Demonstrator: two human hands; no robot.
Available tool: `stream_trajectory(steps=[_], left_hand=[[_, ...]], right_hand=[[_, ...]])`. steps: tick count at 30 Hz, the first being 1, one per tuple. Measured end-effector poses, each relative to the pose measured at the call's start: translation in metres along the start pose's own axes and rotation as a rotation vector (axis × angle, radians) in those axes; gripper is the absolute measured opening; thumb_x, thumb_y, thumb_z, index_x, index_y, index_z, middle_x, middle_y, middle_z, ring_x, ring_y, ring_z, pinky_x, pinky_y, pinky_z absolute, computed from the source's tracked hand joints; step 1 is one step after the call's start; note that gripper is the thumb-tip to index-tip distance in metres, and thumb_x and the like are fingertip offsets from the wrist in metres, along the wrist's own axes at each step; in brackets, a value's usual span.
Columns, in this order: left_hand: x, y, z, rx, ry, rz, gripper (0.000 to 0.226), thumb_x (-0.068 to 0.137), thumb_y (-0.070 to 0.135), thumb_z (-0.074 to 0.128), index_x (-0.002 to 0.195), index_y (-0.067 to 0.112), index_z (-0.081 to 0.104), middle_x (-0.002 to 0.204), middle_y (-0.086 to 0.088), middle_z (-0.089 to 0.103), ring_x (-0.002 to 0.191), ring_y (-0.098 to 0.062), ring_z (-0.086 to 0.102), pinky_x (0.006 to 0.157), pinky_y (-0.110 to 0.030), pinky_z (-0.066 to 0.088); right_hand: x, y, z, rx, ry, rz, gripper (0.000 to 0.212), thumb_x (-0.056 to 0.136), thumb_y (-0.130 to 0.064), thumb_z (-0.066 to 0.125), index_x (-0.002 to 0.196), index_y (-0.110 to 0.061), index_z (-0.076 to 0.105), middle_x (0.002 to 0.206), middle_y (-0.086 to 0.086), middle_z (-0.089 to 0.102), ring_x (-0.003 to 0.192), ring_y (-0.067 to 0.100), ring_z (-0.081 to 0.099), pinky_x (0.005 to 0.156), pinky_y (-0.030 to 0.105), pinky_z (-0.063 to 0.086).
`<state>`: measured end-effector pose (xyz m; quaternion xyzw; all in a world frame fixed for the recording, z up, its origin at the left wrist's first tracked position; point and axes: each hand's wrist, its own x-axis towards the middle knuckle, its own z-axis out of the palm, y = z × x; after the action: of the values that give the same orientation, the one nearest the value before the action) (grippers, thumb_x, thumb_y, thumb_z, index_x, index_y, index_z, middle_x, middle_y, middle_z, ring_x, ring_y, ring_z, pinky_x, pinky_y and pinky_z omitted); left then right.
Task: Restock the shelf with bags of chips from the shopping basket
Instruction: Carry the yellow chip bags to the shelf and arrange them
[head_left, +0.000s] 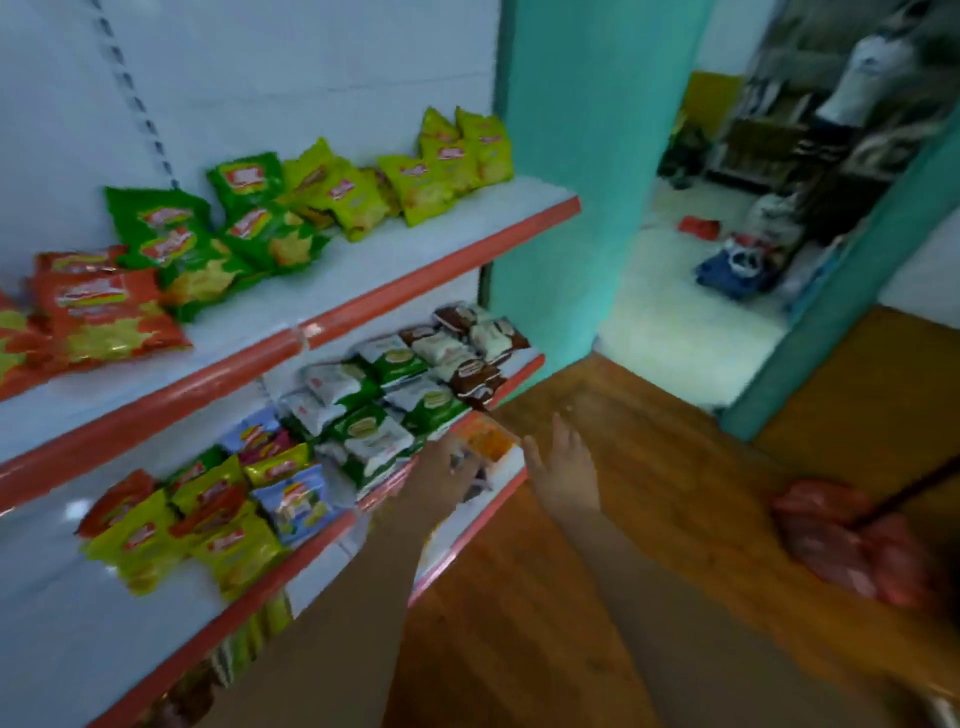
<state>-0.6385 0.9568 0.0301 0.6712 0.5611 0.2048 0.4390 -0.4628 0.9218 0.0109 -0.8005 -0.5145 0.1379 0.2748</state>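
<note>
Head view: both arms reach toward the lower shelf (470, 540); the left hand (447, 475) lies over the shelf's end beside an orange bag (485, 436), fingers loosely curled, though blur hides whether they grip it; the right hand (563, 467) hangs just past the shelf edge with fingers spread and nothing in it. Chips already stand on the top shelf (363, 306) in green, yellow and orange packs (104, 312); the middle shelf (332, 525) carries yellow bags (150, 530) and white-green packets (374, 431). A red, blurred shape (852, 535) on the wooden floor (649, 493) at right may be the basket; I cannot be sure.

Risk, as I judge it: the orange bag sits right at the shelf's corner, so a careless nudge from either hand could tip it to the floor; the packed rows beside it could slide if pushed sideways.
</note>
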Motion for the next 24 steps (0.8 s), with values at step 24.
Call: stream_trajectory(steps=[24], left_hand=[[-0.193,0.333,0.719,0.718,-1.305,0.901,0.056,0.097,0.052,0.04,0.149,0.034,0.03,0.151,-0.003,0.035,0.138,-0.023,0.038,0.112,-0.039,0.035]], right_hand=[[-0.334,0.574,-0.314,0.2,0.603,1.364,0.072,0.096,-0.053,0.041,0.154,-0.021,0.013,0.159,0.004,0.023,0.143,0.024,0.03,0.113,0.039,0.033]])
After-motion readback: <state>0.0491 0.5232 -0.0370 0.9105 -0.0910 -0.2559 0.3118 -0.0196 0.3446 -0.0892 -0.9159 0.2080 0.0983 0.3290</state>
